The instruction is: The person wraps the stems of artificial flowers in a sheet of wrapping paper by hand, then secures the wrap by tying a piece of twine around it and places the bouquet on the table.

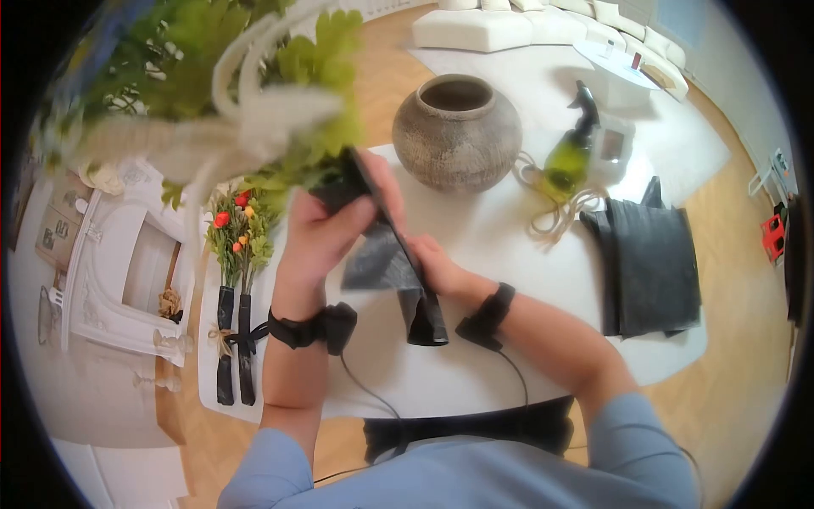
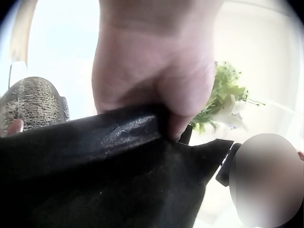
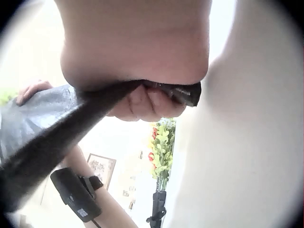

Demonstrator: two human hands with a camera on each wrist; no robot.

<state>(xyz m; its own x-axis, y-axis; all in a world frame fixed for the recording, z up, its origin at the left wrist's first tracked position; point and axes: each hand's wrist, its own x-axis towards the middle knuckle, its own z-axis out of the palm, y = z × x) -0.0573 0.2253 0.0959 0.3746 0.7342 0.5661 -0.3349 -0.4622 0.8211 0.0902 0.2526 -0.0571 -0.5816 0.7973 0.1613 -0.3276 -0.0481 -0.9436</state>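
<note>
Both hands work one piece of black wrapping sheet [image 1: 386, 267], held above the near middle of the white bench [image 1: 492, 246]. Left hand [image 1: 326, 225] grips the upper end, fingers and thumb curled around a bunched fold together with the stems of a green-and-white bouquet [image 1: 254, 110]; the left wrist view shows the fingers [image 2: 156, 90] clamped over the sheet's folded edge. Right hand [image 1: 437, 267] pinches the lower part of the same sheet, fingertips [image 3: 147, 102] curled under a taut ridge of it in the right wrist view. The sheet runs stretched between the two grips, its tail hanging down toward the bench. Bouquet heads rise close to the head camera, blurred. Beyond the hands, at the far middle of the bench, stands a round stone-coloured vase [image 1: 456, 131]; to its right a green spray bottle [image 1: 570, 153] with loose twine [image 1: 560, 212] coiled beside it. A stack of more black sheets [image 1: 649, 267] lies at the right edge. Two wrapped posies [image 1: 237, 254] with orange and red flowers lie along the left edge. Risks, as I judge them: the sheet is under tension between two small pinches, so a sharp tug may tear it or slip it from the right fingertips; the left grip carries stems and wrap together, and loosening it to adjust could let the stems slide out or the fold unroll.
</note>
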